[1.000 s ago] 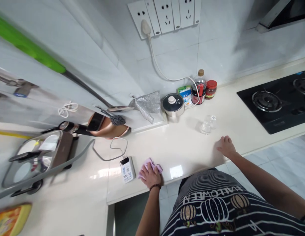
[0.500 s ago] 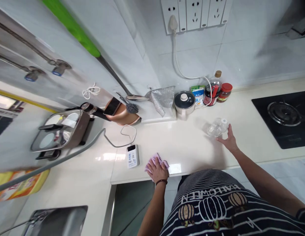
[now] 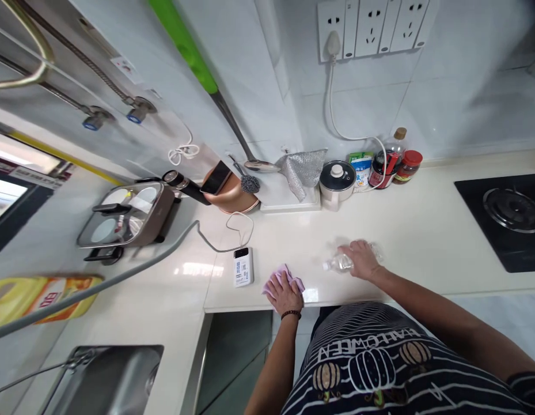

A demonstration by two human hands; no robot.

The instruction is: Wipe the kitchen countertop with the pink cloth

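Observation:
My left hand presses a small pink cloth flat on the cream counter near its front edge, fingers curled over the cloth. My right hand is closed over a clear plastic bottle with a white cap. The bottle lies tilted on the counter, cap pointing left. A white power bank with a cable lies just left of the cloth.
Along the wall stand a steel lidded pot, sauce jars, a copper pan and an electric grill. A black gas hob is at the right, a sink at lower left. Sockets are on the wall.
My right hand reached to the clear bottle, took hold of it and drew it left and nearer to me, tipping it over. The left hand stayed on the cloth. The view swung left.

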